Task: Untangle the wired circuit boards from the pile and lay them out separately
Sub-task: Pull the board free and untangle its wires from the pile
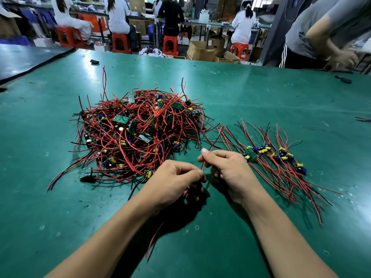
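1. Wired circuit boards are lying in a tangled pile [138,131] of red and black leads, left of the middle of the green worktop [261,93] and well back from its near edge.
2. Separated boards are sitting in a loose row [277,155] toward the right edge, apart from the pile, with their leads fanning toward both the far edge and the near edge.
3. The left hand [172,181] is hovering just in front of the pile's near side with its fingers curled, and its thumb and forefinger are pinching the lower end of a red wire [204,159]. Something dark is showing under its palm, too hidden to identify.
4. The right hand [226,167] is working just beside it, between the pile and the row. It is pinching the same red wire higher up between thumb and bent fingers, and the wire is running on past the thumb tip toward the far edge.
5. A second red lead [154,237] is trailing from under the left forearm toward the near edge.
6. A small rubber band [155,83] is lying beyond the pile, and a black object [94,61] is resting near the far left corner.
7. Another person [321,27] is standing at the far right corner, hands busy at the worktop's edge.
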{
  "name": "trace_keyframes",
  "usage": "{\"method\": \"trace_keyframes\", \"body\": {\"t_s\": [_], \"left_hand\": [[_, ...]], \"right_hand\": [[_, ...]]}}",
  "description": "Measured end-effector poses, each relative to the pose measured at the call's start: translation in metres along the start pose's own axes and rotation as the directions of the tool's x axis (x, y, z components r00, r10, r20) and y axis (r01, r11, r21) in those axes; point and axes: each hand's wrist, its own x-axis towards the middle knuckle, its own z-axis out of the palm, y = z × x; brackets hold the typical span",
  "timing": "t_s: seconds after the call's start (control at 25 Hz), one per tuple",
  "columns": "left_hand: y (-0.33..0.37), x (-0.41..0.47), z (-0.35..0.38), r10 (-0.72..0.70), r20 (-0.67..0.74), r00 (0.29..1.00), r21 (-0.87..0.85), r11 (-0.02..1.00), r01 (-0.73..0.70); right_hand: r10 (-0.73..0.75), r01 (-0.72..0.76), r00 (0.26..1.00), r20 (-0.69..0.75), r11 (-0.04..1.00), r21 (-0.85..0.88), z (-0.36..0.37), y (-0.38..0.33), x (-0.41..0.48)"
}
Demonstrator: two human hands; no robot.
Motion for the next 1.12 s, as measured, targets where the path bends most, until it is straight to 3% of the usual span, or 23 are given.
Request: {"method": "trace_keyframes", "body": {"t_s": [0.08, 0.24, 0.36, 0.64, 0.76, 0.92, 1.12], "left_hand": [[0.002, -0.001, 0.001, 0.039, 0.023, 0.999, 0.16, 0.986, -0.042], [0.005, -0.003, 0.003, 0.006, 0.135, 0.991, 0.125, 0.992, -0.023], [0.004, -0.004, 0.004, -0.028, 0.182, 0.983, 0.098, 0.995, 0.011], [0.002, -0.003, 0.001, -0.069, 0.215, 0.974, -0.008, 0.997, 0.073], [0.002, -0.004, 0.003, -0.104, 0.143, 0.984, -0.178, 0.976, 0.128], [0.006, 0.004, 0.004, -0.174, 0.001, 0.985, -0.502, 0.852, 0.151], [0.01, 0.006, 0.001, -0.187, 0.06, 0.981, -0.646, 0.742, 0.181]], "right_hand": [[-0.017, 0.018, 0.998, -0.061, 1.0, 0.012, -0.008, -0.001, 0.005], [0.013, 0.006, 0.984, -0.18, 0.994, 0.106, -0.018, -0.005, 0.01], [0.116, -0.049, 0.963, -0.242, 0.962, 0.268, -0.024, -0.011, 0.011], [0.27, -0.128, 0.951, -0.154, 0.794, 0.595, -0.022, -0.019, 0.011], [0.182, -0.077, 0.963, -0.197, 0.891, 0.447, -0.021, -0.017, 0.009], [0.121, -0.06, 0.968, -0.218, 0.962, 0.268, -0.017, -0.011, 0.01], [0.103, -0.062, 0.977, -0.188, 0.975, 0.213, -0.01, -0.008, 0.008]]}}
